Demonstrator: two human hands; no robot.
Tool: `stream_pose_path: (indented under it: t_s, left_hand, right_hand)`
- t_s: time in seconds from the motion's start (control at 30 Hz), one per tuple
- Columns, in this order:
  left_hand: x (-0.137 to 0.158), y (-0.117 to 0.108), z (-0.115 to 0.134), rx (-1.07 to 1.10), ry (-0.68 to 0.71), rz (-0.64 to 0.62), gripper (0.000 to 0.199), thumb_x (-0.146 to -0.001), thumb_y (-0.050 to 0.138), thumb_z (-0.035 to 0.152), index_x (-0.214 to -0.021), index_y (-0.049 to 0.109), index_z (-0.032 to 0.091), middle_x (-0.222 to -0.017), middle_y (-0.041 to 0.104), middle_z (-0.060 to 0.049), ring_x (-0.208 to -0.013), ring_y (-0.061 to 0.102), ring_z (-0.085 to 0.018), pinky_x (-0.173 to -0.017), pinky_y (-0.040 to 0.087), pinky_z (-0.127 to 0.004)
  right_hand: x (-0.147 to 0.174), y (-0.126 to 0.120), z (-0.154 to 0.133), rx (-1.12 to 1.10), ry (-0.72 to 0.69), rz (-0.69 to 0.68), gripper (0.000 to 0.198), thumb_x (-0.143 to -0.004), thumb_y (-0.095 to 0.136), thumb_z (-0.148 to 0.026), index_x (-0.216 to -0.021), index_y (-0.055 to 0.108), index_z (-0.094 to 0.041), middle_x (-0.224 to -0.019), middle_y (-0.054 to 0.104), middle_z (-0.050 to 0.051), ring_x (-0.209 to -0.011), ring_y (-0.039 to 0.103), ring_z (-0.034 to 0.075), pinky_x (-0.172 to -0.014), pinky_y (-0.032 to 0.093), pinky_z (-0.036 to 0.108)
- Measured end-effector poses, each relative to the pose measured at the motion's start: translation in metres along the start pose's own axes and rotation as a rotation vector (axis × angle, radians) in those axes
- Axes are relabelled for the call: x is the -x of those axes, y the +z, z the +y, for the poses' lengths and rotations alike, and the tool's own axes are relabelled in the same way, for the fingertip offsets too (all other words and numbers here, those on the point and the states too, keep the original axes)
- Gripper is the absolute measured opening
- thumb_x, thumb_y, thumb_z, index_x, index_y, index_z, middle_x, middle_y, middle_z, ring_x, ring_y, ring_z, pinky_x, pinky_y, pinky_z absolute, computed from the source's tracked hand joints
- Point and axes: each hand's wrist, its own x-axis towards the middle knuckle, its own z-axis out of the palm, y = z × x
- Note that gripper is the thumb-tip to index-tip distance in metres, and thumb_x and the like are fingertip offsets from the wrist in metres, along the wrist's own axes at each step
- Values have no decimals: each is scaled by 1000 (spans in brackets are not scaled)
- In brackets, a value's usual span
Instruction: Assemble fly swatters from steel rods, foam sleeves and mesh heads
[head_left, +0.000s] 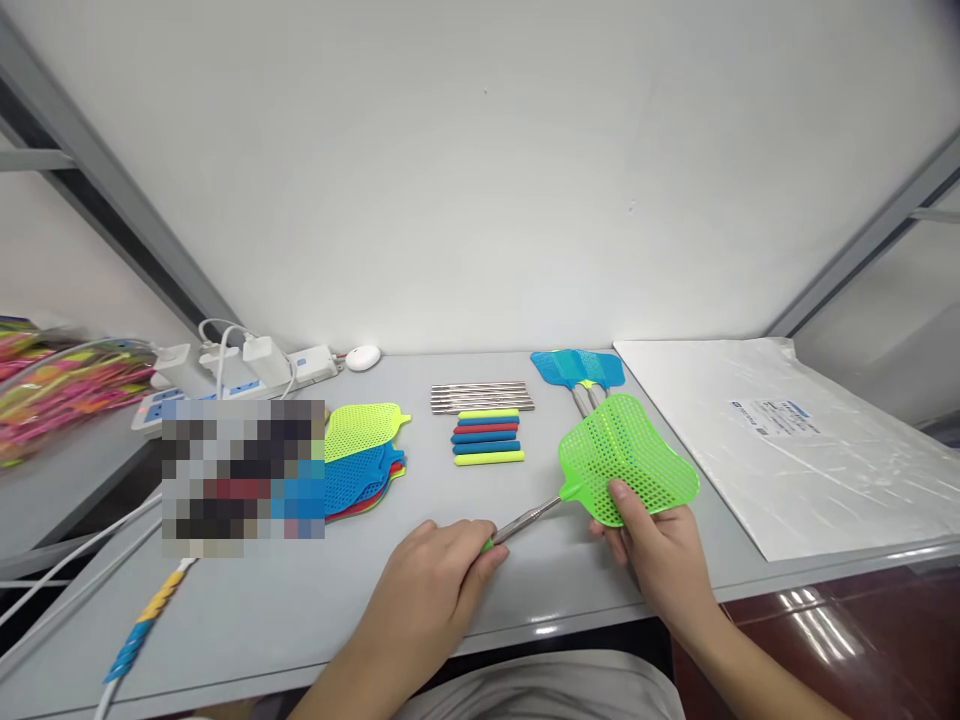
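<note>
A fly swatter with a bright green mesh head (626, 460) and a metal rod (525, 522) is held between both hands over the front of the table. My left hand (442, 575) is wrapped round its handle end, where a bit of green grip peeks out. With the thumb on top of the mesh and fingers beneath, my right hand (660, 550) pinches the head's lower edge. Beyond it lie swatters with blue heads (577, 368). In the table's middle are a row of metal rods (482, 397) and several coloured grip sleeves (487, 438).
Loose swatter heads, yellow (364, 430) and blue (352, 478), are piled on the left beside a blurred-out patch. A power strip (311, 365) with plugs and cables stands at the back left. A white plastic package (750, 450) covers the right side. Colourful bagged items (67, 390) sit far left.
</note>
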Motion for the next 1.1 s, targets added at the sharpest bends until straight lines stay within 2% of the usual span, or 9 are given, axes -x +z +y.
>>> stream_pose_path:
  t_s: [0.43,0.6,0.73,0.9,1.1]
  left_hand:
    - [2,-1,0,-12,30,-5,32,-102,30,35,-94,58,22,-80,66,1,-67,53,-18,-66,36,-31]
    - [3,2,1,-66,43,18,33,-102,29,33,-93,58,22,-80,68,0,-64,52,-19,-65,36,-32]
    - [6,0,9,-110,-6,-47,35,-102,27,34,-85,55,22,-71,65,0,-61,53,-20,-60,35,-31]
    - [13,-7,18,-35,-22,-132,34,-102,25,34,-80,47,22,-66,61,1,-59,55,-19,-56,32,-29]
    - [16,-12,17,-114,92,-31,27,-102,29,29,-83,47,22,-67,64,3,-56,54,-18,-57,32,-30]
  right_hand:
    - [2,0,-5,81,-6,-11,44,-89,58,-49,-56,60,-20,-51,60,2,-44,44,12,-55,40,30]
    - [3,3,-5,9,20,-46,37,-84,64,-50,-62,60,-20,-50,57,0,-42,47,13,-46,37,28]
    - [7,7,-7,-53,73,-13,31,-78,71,-49,-74,60,-20,-58,59,-1,-44,51,13,-38,30,25]
    - [14,5,-14,-13,110,-61,33,-79,69,-50,-71,59,-20,-56,58,-1,-42,45,11,-40,34,25]
    - [21,6,-21,110,9,-140,42,-84,62,-52,-59,59,-19,-52,58,1,-42,48,12,-47,41,27]
